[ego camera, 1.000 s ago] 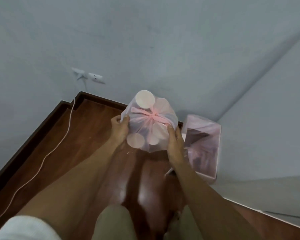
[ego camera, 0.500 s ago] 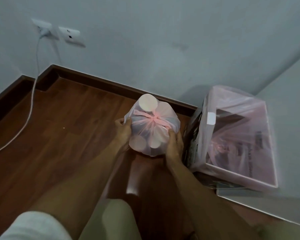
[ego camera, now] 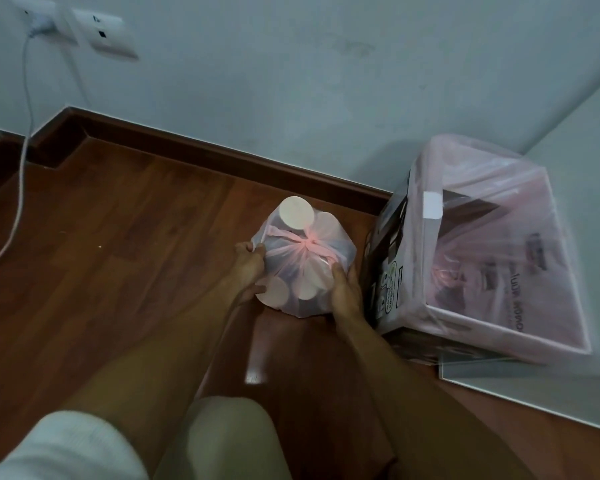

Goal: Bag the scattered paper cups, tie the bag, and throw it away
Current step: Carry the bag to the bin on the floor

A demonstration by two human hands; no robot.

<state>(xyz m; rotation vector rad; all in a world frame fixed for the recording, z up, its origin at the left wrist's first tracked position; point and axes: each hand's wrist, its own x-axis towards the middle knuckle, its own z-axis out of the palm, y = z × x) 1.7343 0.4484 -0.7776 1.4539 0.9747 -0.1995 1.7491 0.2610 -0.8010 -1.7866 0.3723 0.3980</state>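
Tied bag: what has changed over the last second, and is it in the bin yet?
Not yet. The view tilted down, bringing the lined bin fully into view beside the tied bag. Unchanged: left hand and right hand hold the bag's sides; the knot stays tied.

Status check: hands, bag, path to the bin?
Left hand and right hand grip tied bag of cups from both sides. Lined bin just right, open. Nothing between bag and bin.
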